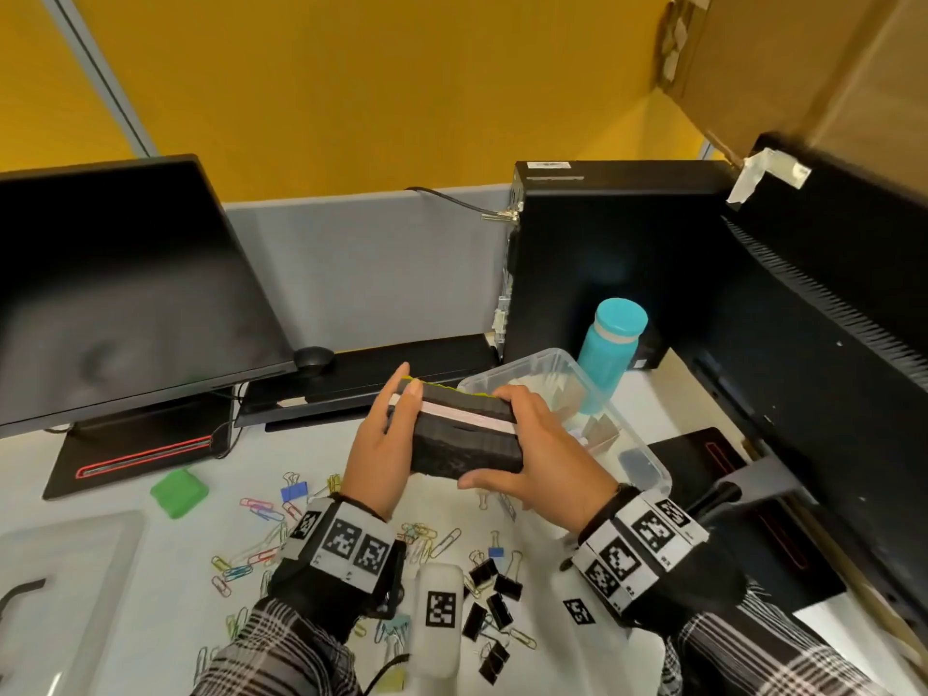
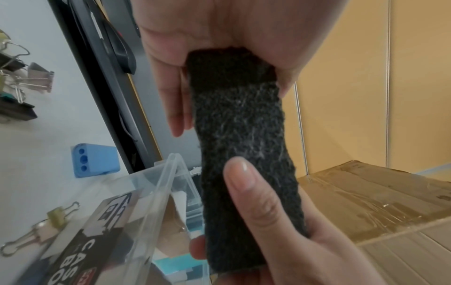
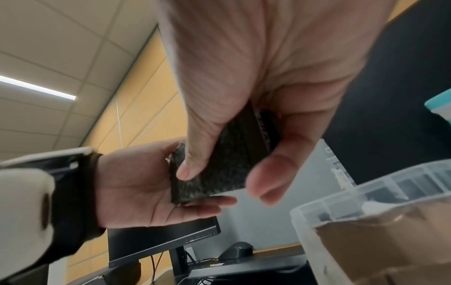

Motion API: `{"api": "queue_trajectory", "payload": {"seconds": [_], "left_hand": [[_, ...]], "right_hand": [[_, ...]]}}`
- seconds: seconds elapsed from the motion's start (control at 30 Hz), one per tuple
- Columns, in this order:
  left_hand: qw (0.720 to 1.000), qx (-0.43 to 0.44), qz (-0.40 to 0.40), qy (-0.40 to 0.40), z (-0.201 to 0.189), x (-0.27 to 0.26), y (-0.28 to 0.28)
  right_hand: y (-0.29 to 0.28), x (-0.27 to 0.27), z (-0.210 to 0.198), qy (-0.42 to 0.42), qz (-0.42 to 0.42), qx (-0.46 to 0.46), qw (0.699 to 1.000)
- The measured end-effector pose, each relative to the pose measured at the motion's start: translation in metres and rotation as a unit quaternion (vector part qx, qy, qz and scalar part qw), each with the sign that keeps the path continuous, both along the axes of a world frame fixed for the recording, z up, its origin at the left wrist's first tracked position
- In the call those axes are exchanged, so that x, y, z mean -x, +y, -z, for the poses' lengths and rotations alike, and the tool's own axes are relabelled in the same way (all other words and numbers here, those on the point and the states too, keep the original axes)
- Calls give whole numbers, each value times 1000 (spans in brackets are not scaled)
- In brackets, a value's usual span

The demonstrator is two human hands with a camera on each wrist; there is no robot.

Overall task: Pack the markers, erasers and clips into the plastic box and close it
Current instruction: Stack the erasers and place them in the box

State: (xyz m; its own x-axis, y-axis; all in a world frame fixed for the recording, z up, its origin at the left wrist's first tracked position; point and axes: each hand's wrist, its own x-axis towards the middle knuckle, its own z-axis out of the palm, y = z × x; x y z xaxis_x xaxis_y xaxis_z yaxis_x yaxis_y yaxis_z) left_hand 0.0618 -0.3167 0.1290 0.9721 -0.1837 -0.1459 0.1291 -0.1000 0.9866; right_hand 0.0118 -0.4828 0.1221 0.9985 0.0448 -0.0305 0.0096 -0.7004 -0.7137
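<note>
A stack of black felt erasers [image 1: 467, 434] with a pale strip between them hangs above the desk, just left of the clear plastic box [image 1: 577, 364]. My left hand [image 1: 381, 444] presses flat against the stack's left end with straight fingers. My right hand [image 1: 542, 454] grips the right end, thumb below and fingers over the top. The left wrist view shows the felt face of the erasers [image 2: 244, 135] beside the box rim [image 2: 165, 185]. In the right wrist view my right thumb and fingers pinch the erasers [image 3: 219, 173]. Black binder clips [image 1: 492, 595] and coloured paper clips [image 1: 256, 509] lie scattered on the desk below.
Small cardboard packs [image 1: 597, 429] sit inside the box. A teal bottle [image 1: 610, 354] stands behind it, by a black computer tower [image 1: 602, 258]. A monitor [image 1: 125, 293] fills the left. A green sharpener [image 1: 179, 492], a translucent lid [image 1: 75, 570] and a white tagged device [image 1: 441, 620] lie on the desk.
</note>
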Motion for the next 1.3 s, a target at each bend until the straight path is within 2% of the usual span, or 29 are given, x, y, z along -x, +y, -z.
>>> {"api": "queue_trajectory", "payload": {"seconds": [0.07,0.17,0.27,0.43,0.5,0.57,0.63,0.73,0.93,1.3], "left_hand": [[999,-28,-5,-15,1,0,-4],[1000,1,-1,-4,0,8,-16],[1000,17,26,-4,4,25,-32],[986,22,154,-58,31,51,-60],[970,2,225,-94,40,57,-64],[945,-95,269,-158,49,59,-63],[909,-209,268,-240,54,59,-60],[883,-281,247,-285,59,60,-61],[827,-413,241,-295,65,57,-66],[755,-511,276,-304,71,45,-67]], "right_hand": [[-4,2,0,2,12,31,999],[-17,6,-8,2,10,93,996],[-43,14,-17,26,-12,91,995],[-91,37,-26,63,-15,76,995],[-106,46,-28,68,-9,118,991],[-117,50,-25,68,-5,171,983],[-121,52,-18,69,-1,212,975],[-120,53,-8,78,12,233,969],[-111,46,0,79,24,272,959],[-96,30,14,176,-15,291,940]]}}
